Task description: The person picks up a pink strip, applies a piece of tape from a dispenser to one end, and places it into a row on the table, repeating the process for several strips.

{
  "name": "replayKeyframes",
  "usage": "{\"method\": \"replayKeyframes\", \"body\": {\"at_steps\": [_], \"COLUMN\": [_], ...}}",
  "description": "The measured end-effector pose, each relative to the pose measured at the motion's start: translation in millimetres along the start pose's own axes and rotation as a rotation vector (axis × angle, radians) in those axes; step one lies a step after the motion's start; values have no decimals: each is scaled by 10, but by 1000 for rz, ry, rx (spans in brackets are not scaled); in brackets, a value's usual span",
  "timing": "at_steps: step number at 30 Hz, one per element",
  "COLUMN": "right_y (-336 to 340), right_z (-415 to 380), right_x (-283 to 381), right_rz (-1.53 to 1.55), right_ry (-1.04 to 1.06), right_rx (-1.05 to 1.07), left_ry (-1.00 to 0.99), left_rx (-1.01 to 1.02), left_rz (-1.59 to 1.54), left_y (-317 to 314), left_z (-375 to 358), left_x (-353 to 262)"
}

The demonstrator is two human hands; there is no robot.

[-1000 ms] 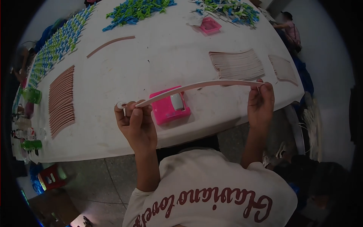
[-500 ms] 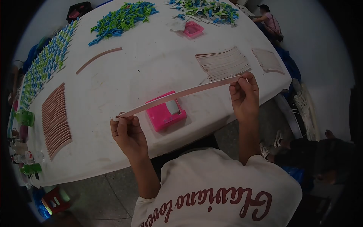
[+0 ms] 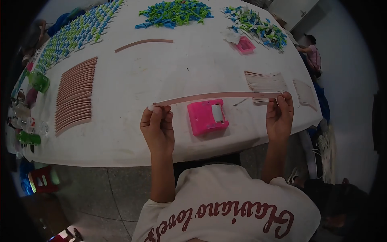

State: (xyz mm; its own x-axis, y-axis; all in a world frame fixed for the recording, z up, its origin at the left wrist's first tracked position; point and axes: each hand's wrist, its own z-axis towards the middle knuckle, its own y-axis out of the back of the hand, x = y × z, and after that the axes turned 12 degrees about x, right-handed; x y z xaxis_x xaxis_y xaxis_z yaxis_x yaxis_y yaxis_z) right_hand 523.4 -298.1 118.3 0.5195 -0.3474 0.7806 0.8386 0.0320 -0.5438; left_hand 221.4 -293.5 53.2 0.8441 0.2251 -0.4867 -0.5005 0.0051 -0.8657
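Observation:
A long thin pinkish-brown strip with a white edge is stretched between my two hands, bowing slightly upward. My left hand pinches its left end; something white covers a fingertip there. At the other end, my right hand grips the strip between thumb and fingers. Just below the strip on the table sits a bright pink plastic box with a pale block or roll set in its right side. Behind my right hand lies a stack of pale strips, partly hidden by the held strip.
Similar brown strips lie in a row at left, and a single strip lies farther back. Piles of blue and green clips cover the far side. A small pink tray stands near the right pile. Another person sits at far right.
The view has turned, so the table's contents appear shifted right. The strip, formerly slanting up to the right, is now closer to level; both hands still hold its ends.

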Motion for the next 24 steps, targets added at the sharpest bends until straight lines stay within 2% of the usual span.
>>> {"method": "replayKeyframes", "body": {"at_steps": [5,7,15,17,20,24], "right_y": [-77,-87,-131,-86,-29,21], "right_z": [-3,-20,-30,-38,-55,-51], "right_x": [-21,-44,-39,-40,-35,-13], "right_rz": [6,40,77,92,99,122], "right_ry": [4,19,-10,-40,-92,-115], "right_rx": [25,-26,-55,-35,-7,11], "left_ry": [-22,-17,-64,-159,-187,-154], "left_rx": [1,-48,191,123,81,199], "left_rz": [5,41,-57,-76,-93,-110], "left_y": [44,97,250,254,169,211], "left_z": [12,-6,35,49,53,67], "left_x": [-30,-41,25,73,92,58]}}
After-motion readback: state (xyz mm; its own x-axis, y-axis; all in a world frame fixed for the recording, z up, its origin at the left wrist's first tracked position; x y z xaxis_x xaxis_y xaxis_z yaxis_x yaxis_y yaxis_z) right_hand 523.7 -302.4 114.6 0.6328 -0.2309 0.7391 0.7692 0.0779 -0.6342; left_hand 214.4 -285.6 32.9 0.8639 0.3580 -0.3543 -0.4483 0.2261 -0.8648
